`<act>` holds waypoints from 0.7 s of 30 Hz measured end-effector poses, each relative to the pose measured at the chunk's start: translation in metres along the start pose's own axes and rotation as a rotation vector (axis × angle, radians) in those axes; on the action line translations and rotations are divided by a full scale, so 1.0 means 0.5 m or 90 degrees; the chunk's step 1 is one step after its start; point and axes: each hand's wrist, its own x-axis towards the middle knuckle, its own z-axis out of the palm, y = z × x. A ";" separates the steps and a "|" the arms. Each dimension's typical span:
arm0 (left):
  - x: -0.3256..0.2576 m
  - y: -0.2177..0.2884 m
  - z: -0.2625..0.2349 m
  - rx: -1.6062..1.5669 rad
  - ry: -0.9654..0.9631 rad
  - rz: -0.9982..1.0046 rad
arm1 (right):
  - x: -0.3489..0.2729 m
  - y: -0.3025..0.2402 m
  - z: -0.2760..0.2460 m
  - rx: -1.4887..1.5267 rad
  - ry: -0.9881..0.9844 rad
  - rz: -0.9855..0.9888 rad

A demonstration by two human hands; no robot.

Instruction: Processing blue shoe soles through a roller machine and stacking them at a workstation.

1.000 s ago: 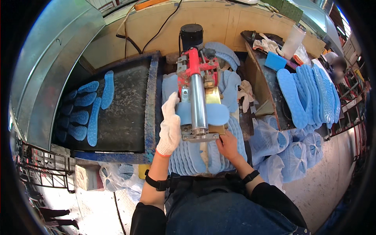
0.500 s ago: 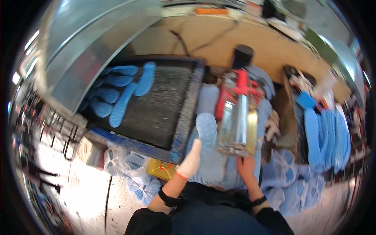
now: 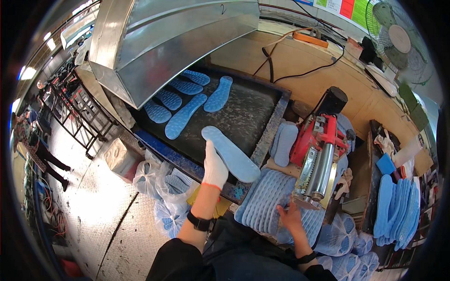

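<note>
My left hand point(image 3: 215, 168), in a white glove, is closed on the edge of a light blue insole point(image 3: 230, 154). That insole slants over the near right part of a black-bottomed tray with a blue rim point(image 3: 274, 112). Several blue insoles point(image 3: 185, 117) lie on the tray's left half. My bare right hand point(image 3: 289, 216) has its fingers apart at a long row of stacked insoles point(image 3: 267, 199). It is just below the red roller machine point(image 3: 323, 145) with its shiny metal roller; whether the fingertips touch the stack is hard to tell.
A sheet-metal hood point(image 3: 173, 37) overhangs the tray's left side. More insoles point(image 3: 396, 208) stand in a bunch at the right. Clear plastic bags point(image 3: 171, 215) of insoles lie on the floor. A fan point(image 3: 398, 40) is at the far right; a person point(image 3: 37, 145) walks at the far left.
My left hand has carried the insole leftward from beside the machine to over the tray. My right hand, earlier at the machine's lower end, is now slightly below it with fingers spread. The view has turned.
</note>
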 end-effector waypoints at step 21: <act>-0.106 0.003 -0.001 0.070 0.138 0.229 | 0.031 0.020 -0.001 0.345 -0.050 0.202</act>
